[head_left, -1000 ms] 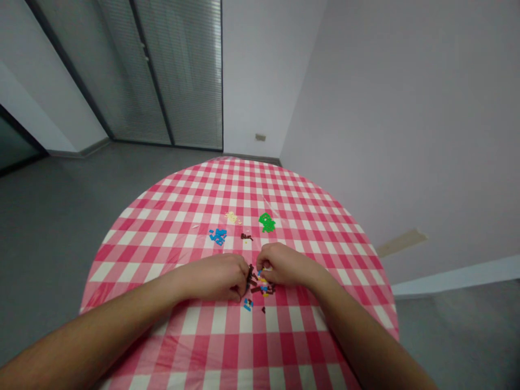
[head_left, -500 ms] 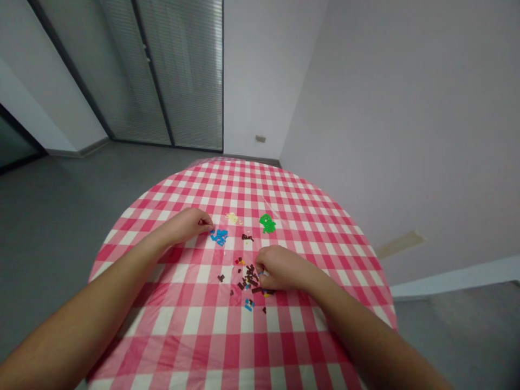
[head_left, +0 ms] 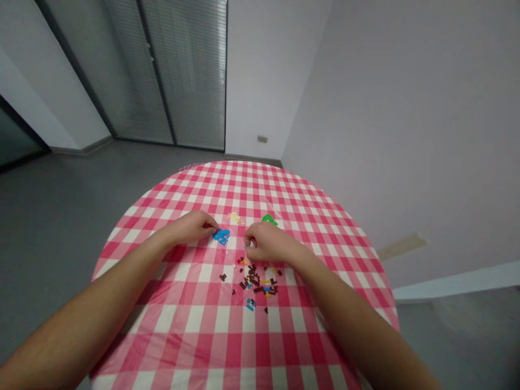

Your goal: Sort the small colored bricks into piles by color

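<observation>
At the left edge of a small heap of blue building bricks [head_left: 222,236], the fingertips of my left hand [head_left: 197,226] are pinched together; what is between them, if anything, is too small to make out. My right hand [head_left: 270,242] is closed in a pinch above the middle of the table, with a bluish bit showing between thumb and fingers. Just below it lies a loose scatter of mostly dark brown bricks [head_left: 259,290] with a few yellow, red and blue ones mixed in. Green bricks [head_left: 268,219] show partly behind my right hand.
A cream-coloured heap of bricks [head_left: 234,218] lies beyond the blue ones. Everything rests on a round table with a red-and-white checked cloth [head_left: 195,346]. Glass partitions with blinds [head_left: 190,81] and a white wall [head_left: 406,135] stand around it.
My right hand has moved from the brown scatter up and left towards the blue heap, now covering the small brown cluster and part of the green bricks. My left hand has shifted slightly, staying by the blue heap.
</observation>
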`<state>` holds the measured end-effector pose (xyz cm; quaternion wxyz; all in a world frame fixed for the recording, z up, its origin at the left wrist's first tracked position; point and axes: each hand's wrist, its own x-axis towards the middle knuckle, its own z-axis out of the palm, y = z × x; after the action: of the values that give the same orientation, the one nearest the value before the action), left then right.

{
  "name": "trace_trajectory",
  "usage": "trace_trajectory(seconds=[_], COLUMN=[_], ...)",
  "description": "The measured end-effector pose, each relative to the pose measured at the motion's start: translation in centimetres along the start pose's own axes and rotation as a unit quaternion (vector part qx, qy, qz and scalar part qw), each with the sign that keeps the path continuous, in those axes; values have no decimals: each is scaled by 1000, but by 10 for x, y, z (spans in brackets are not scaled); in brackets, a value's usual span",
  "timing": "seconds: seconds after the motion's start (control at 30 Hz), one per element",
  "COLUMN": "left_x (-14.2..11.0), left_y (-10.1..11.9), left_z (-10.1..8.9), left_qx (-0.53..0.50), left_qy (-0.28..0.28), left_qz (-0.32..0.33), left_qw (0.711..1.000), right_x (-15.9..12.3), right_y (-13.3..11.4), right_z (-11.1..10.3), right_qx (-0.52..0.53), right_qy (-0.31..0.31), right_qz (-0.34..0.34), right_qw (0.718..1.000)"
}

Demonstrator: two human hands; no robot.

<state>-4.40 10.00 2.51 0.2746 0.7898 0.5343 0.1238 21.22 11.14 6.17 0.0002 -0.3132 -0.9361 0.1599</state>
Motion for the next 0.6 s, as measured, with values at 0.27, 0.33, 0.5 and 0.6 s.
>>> trace_trajectory(seconds=[0.27,0.33,0.5,0.6], left_x=[2,1,-1,-2], left_y=[-2,-2,7,17], left_z=[-2,-3,-3,-1], left_qx=[18,14,0,-17], left_qy=[94,98,107,87], left_qz=[-59,-69,-69,-55], left_qw=[994,993,992,995], right_x=[55,54,33,16], right_y=[-8,-6,4,9], right_z=[22,20,2,-8], right_qx=[-33,-26,-4,41], right_qy=[40,37,59,82], right_qz=[-66,-83,-75,-57], right_qw=[996,996,995,994])
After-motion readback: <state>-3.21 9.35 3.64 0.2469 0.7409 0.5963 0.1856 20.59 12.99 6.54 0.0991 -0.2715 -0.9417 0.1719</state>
